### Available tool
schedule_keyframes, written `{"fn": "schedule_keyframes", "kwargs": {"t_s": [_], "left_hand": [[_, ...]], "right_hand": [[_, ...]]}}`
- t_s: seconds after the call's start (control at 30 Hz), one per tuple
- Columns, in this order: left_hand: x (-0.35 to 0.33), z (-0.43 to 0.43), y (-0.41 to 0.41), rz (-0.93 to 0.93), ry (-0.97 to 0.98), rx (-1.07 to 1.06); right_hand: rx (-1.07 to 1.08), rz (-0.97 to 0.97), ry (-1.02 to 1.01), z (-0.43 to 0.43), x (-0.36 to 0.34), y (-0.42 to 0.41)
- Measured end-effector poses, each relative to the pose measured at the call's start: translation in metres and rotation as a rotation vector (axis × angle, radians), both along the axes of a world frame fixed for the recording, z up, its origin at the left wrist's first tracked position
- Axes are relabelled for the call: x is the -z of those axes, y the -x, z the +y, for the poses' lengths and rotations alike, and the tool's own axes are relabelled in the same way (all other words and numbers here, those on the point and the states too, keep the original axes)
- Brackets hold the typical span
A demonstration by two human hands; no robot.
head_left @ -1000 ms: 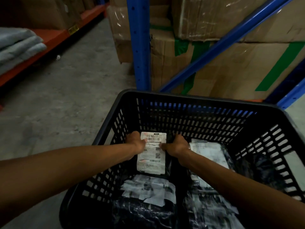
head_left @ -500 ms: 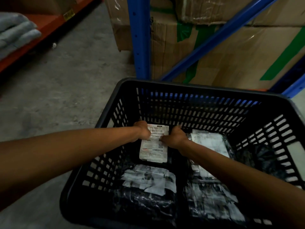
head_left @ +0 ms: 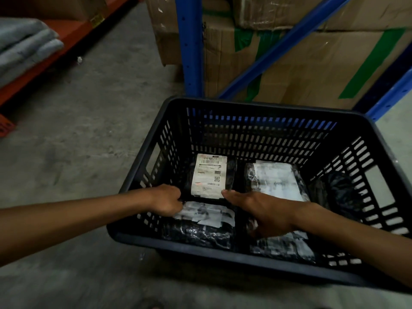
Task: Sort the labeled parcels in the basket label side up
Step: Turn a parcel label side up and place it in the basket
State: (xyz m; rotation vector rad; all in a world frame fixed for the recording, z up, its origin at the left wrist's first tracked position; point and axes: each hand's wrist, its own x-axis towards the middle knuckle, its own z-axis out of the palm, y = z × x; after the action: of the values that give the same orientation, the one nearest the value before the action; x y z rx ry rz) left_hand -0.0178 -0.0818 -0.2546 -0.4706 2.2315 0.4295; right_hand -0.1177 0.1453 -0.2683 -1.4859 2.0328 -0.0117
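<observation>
Your hands are down in the basket (head_left: 171, 121), settling parcels with their labels facing up.

The basket stands on the concrete floor (head_left: 93, 112) by the blue rack (head_left: 189, 45), so you reach straight down into it. I count four labeled parcels laid flat on its bottom, one toward each corner, all showing white label. A fifth dark bag (head_left: 343, 190) leans at the right wall with no label visible; it likely needs turning. The far-left parcel (head_left: 209, 176) lies free, label readable. Your left hand (head_left: 166, 200) has its fingers curled at the edge of the near-left parcel (head_left: 205, 224), apparently pinching it. Your right hand (head_left: 265, 212) rests spread, fingers loose, over the near-right parcel (head_left: 285, 244), below the far-right parcel (head_left: 276, 180).
</observation>
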Motion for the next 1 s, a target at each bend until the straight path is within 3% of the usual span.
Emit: {"fn": "schedule_keyframes", "kwargs": {"t_s": [0.2, 0.37, 0.43, 0.53, 0.63, 0.73, 0.83, 1.0], "left_hand": [[0.003, 0.007, -0.016, -0.044, -0.042, -0.104], [0.0, 0.006, -0.016, -0.015, -0.286, -0.468], [-0.006, 0.001, -0.012, 0.071, -0.357, -0.585], [-0.016, -0.008, -0.004, 0.153, -0.483, -0.803], [-0.023, -0.02, 0.003, 0.335, -0.507, -0.863], [-0.031, -0.023, 0.015, 0.529, -0.457, -0.765], [-0.023, -0.013, 0.028, 0.566, -0.484, -0.72], [-0.003, -0.009, 0.052, 0.632, -0.408, -0.706]], "right_hand": [[-0.111, -0.013, 0.001, 0.004, 0.017, -0.015], [-0.049, -0.128, 0.277, 0.001, 0.02, -0.016], [0.097, -0.328, 0.291, 0.004, 0.019, -0.007], [0.492, -0.784, 0.321, 0.01, 0.006, 0.017], [0.775, -0.97, 0.479, 0.013, -0.001, 0.041], [0.977, -1.01, 0.54, 0.008, 0.001, 0.049], [1.131, -1.045, 0.585, -0.008, 0.003, 0.052], [1.283, -0.777, 0.553, -0.044, 0.009, 0.054]]}}
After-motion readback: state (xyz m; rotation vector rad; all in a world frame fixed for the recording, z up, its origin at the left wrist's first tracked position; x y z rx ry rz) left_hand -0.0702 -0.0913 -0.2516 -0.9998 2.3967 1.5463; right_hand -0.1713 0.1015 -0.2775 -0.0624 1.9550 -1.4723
